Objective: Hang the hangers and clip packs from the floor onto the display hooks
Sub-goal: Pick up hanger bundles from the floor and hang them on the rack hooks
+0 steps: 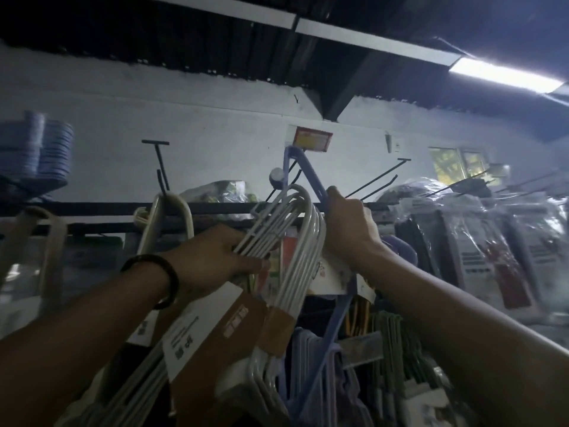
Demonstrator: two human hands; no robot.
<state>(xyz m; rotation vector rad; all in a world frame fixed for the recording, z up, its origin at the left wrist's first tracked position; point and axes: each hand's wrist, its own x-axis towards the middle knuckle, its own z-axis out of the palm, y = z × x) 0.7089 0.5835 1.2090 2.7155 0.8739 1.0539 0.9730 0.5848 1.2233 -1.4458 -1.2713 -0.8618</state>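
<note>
Left hand [212, 260], dark bangle [154, 278] at the wrist, curls round the necks of smooth white plastic hangers [304, 235] banded in a stiff cardboard sleeve [215, 331]. The right hand [348, 226], just beside it, closes on the slim arm of a blue hanger [308, 171] reaching above both hands. The step looks best done by holding the blue hanger aside and slipping the rounded white hooks together over the knob-tipped metal display hook [276, 177] just above the left fingers. Beyond the hands, thin bare prongs [378, 177] jut from a matte white wall [184, 103], with glossy film-wrapped packs [462, 235] to the right.
</note>
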